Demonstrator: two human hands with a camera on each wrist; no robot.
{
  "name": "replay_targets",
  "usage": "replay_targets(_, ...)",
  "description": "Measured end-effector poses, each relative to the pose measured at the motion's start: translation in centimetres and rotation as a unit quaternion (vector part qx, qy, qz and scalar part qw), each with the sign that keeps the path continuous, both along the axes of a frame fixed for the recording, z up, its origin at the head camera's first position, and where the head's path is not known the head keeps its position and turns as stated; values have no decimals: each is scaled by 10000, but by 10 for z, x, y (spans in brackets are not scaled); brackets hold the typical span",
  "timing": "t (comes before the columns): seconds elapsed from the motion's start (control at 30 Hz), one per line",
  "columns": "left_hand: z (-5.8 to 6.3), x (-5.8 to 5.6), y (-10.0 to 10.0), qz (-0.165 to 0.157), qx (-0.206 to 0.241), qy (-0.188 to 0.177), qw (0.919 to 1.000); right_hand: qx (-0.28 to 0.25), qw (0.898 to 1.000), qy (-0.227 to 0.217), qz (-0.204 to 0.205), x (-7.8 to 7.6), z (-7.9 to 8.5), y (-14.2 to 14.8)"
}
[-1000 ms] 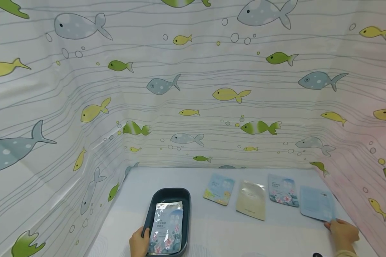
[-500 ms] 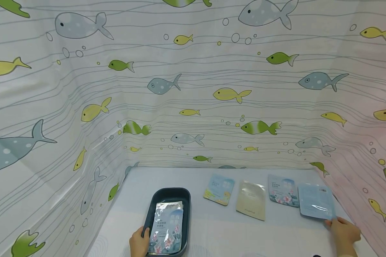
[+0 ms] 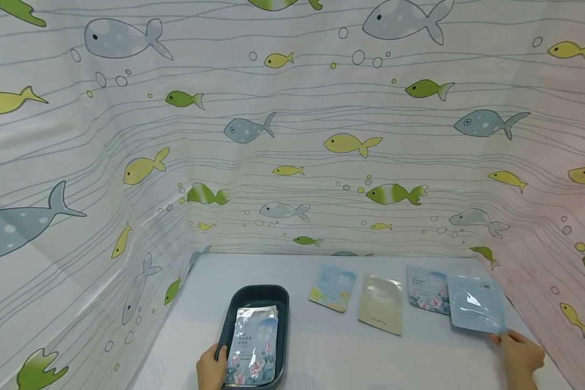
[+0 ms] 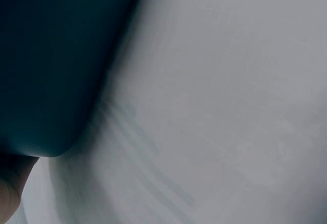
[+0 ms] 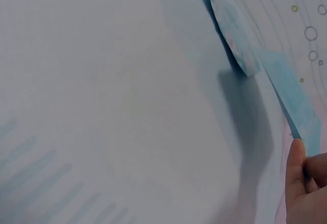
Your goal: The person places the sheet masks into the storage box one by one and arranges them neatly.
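My left hand (image 3: 212,368) grips the left rim of a dark blue-green tray (image 3: 283,346). Inside the tray lie silvery-blue face mask packets (image 3: 252,352) with pink flowers, one overlapping another. At the right, my right hand (image 3: 521,355) pinches the near corner of a plain light blue face mask packet (image 3: 476,304). In the right wrist view this packet (image 5: 291,91) is tilted and raised off the table between thumb and fingers. Its left edge overlaps a flowered blue packet (image 3: 428,290). The left wrist view shows the tray's dark outer wall (image 4: 56,70).
A gold packet (image 3: 381,303) and a blue packet with yellow flowers (image 3: 332,287) lie flat on the white table (image 3: 346,357), between the tray and the flowered packet. Fish-printed sheeting (image 3: 312,103) stands around the back and both sides.
My right hand has tilted the light blue packet up, and it has shifted left over the edge of the flowered packet. The left hand and the tray have stayed put.
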State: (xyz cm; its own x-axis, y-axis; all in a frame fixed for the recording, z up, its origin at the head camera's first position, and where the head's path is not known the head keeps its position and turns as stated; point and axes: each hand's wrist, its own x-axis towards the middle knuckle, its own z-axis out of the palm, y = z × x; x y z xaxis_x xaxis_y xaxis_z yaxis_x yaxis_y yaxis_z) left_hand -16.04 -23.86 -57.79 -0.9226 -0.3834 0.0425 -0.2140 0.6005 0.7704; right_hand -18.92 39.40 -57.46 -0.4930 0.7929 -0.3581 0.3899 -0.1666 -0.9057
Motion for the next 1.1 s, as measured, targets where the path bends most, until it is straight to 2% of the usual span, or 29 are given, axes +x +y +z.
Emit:
replay_targets(0.13, 0, 0, 0, -4, 9, 3, 10000, -133, 9999, 89, -18, 0, 4, -3)
replay_targets(0.33, -2, -2, 0, 40, 24, -6, 10000, -53, 10000, 64, 37, 0, 6, -8)
replay_targets(0.57, -2, -1, 0, 40, 69, -51, 10000, -123, 9998, 94, 110, 6, 15, -20)
replay_targets(0.67, -2, -1, -1, 21, 97, -74, 9999, -148, 9995, 242, 98, 9, 17, -23)
replay_targets(1.1, -3, 0, -2, -49, 133, -128, 9998, -36, 9992, 391, 57, 9, 13, -33)
